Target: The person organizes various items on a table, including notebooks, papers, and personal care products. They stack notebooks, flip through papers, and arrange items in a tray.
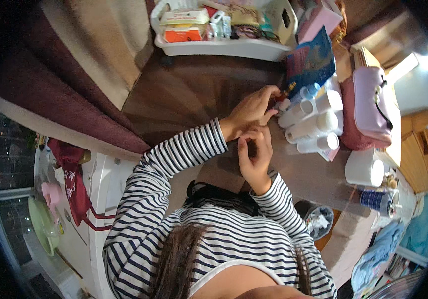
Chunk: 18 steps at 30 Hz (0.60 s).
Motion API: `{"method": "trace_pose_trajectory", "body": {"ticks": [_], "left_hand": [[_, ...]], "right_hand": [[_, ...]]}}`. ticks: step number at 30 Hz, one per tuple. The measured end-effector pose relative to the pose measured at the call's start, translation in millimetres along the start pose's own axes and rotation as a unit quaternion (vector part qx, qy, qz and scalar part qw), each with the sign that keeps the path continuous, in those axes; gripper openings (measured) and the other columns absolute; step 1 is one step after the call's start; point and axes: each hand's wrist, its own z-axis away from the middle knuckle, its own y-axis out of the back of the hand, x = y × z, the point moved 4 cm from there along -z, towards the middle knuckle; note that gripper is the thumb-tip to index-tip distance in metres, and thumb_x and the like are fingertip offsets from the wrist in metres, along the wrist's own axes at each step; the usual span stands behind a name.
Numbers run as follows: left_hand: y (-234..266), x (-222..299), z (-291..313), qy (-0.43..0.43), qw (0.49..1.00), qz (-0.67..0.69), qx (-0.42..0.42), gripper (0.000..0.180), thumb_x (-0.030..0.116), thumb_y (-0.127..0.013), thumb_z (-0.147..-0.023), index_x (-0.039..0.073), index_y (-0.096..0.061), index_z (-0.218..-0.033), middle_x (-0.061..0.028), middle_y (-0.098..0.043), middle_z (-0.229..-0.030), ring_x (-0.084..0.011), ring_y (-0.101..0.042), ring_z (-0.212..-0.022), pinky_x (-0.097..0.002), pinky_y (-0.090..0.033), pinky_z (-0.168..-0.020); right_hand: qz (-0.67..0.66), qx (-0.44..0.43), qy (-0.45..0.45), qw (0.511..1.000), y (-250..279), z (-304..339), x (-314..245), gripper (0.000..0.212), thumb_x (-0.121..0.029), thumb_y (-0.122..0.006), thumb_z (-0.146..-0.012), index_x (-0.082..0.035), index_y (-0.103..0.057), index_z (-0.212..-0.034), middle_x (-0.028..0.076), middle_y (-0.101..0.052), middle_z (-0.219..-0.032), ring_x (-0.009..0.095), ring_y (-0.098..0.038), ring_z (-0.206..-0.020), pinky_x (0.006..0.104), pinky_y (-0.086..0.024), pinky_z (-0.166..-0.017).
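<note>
My left hand reaches over the brown table toward the bottles at its right, thumb and forefinger apart with a gap between them. Beside its fingertips are a small bottle with a gold top and a small white cap. Just below, my right hand is raised near the left wrist. Its fingers curl round so that the thumb tip and forefinger tip come close together. Whatever they pinch, if anything, is too small to make out. White bottles lie or stand in a group right of both hands.
A white basket of boxes and small items stands at the back. Behind the bottles is a blue pouch, with a pink case farther right. A white jar, a blue cup and a waste bin lie toward the lower right.
</note>
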Motion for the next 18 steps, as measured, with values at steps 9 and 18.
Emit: {"method": "trace_pose_trajectory", "body": {"ticks": [9,18], "left_hand": [[111,-99,-135,0.095,0.951,-0.257,0.140,0.043,0.032,-0.059,-0.086,0.003,-0.054,-0.117,-0.0187,-0.062,-0.110,-0.0354,-0.058,-0.104,-0.0410,-0.045,-0.090],[127,-103,-158,0.005,0.965,-0.163,0.203,0.021,0.021,-0.050,-0.094,0.006,-0.063,-0.101,-0.0133,-0.068,-0.083,-0.0230,-0.067,-0.074,-0.0367,-0.051,-0.068]], "right_hand": [[0.006,-0.022,-0.014,1.000,-7,-4,-1,0.014,0.006,-0.058,-0.079,0.000,-0.054,-0.091,0.014,-0.050,-0.094,0.020,-0.055,-0.073,0.0273,-0.048,-0.066],[-0.017,0.000,-0.037,0.999,-1,-2,9,0.013,0.006,-0.057,-0.080,0.000,-0.053,-0.090,0.013,-0.051,-0.090,0.019,-0.053,-0.072,0.0268,-0.045,-0.065]]}}
